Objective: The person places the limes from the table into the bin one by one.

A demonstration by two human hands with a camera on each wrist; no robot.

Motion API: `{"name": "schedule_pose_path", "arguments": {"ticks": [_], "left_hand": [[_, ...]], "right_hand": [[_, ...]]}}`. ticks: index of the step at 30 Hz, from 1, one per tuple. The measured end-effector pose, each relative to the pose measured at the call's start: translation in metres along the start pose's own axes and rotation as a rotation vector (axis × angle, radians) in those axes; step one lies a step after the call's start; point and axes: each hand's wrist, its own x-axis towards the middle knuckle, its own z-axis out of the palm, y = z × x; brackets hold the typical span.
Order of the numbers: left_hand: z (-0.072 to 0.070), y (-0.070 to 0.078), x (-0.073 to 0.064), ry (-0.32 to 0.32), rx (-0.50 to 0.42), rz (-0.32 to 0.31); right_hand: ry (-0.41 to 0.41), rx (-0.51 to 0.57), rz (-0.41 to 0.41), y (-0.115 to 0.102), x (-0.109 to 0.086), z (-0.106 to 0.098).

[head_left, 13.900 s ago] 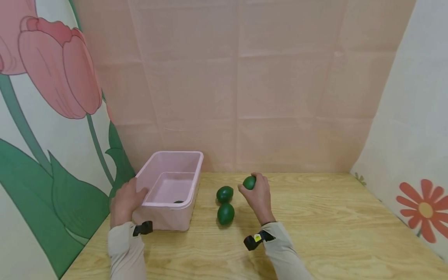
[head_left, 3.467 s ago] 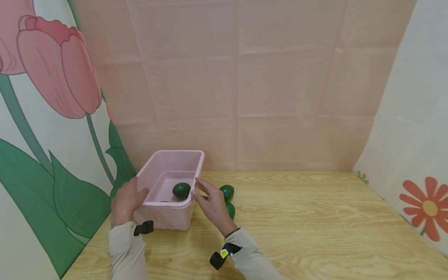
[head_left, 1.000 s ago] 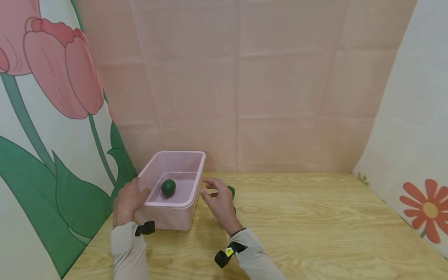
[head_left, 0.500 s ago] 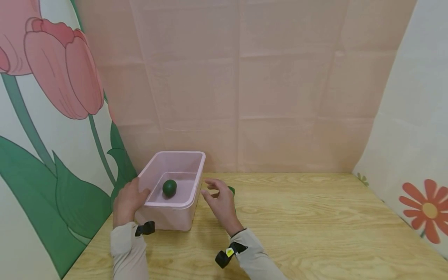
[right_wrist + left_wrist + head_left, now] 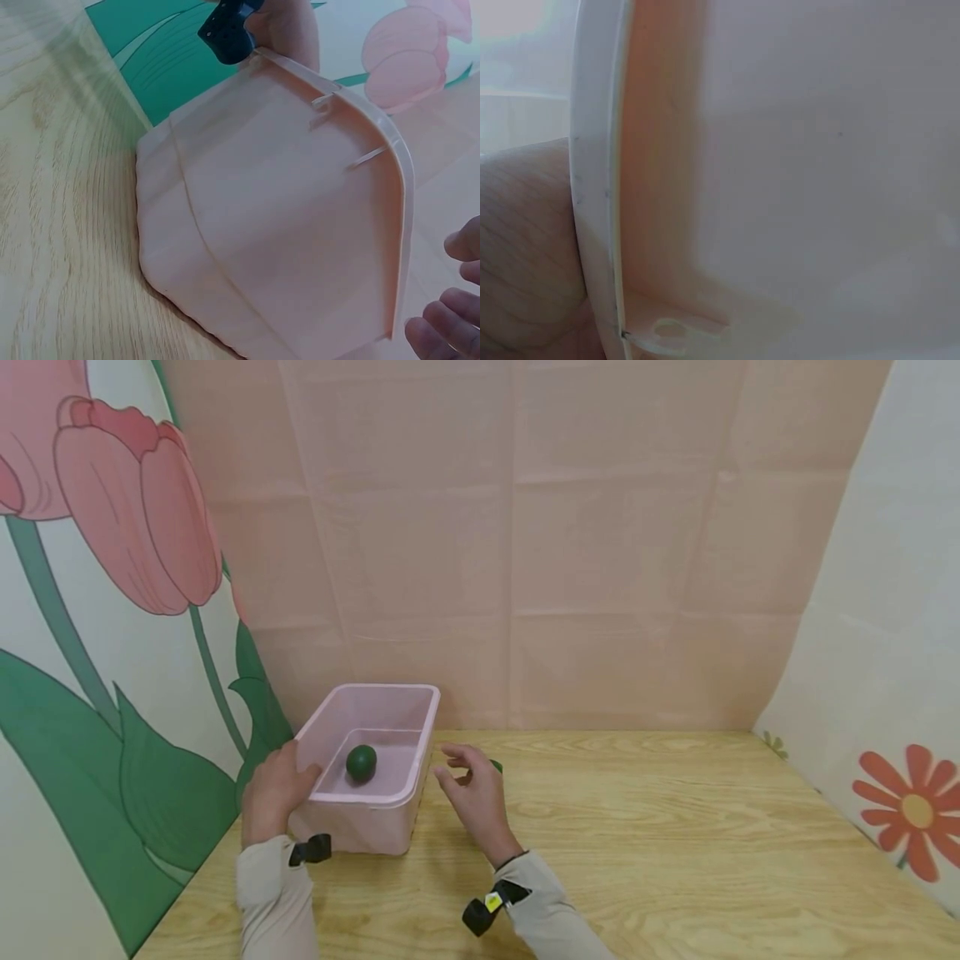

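A pink plastic bin (image 5: 352,827) stands on the table, and my left hand (image 5: 276,787) grips its left rim, thumb over the edge and fingers outside. In the left wrist view, the bin's rim (image 5: 598,187) runs beside part of that hand (image 5: 525,247). Inside the bin lies a dark green, rounded fruit like an avocado (image 5: 362,763); the front wall hides part of the floor. My right hand (image 5: 480,797) hovers just right of the bin, apart from it, fingers loosely bent and holding nothing. Behind it peeks a sliver of another green fruit (image 5: 497,766).
The wooden table (image 5: 660,843) stretches to the right of the bin. A pinkish-brown sheet (image 5: 585,568) hangs along its back edge. Flower-printed panels border the left and right sides, with a large tulip (image 5: 142,510) at left.
Earlier my right hand held a green fruit above the table; later it touched the bin's right rim. It has since moved slightly right. The visible fruit inside now sits farther left. My left hand stays put.
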Motion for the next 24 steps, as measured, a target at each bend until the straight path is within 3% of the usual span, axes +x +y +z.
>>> {"name": "schedule_pose_path", "arguments": {"ticks": [24], "left_hand": [[0.001, 0.0, -0.001, 0.0, -0.008, 0.001]], "right_hand": [[0.033, -0.091, 0.042, 0.013, -0.006, -0.005]]}}
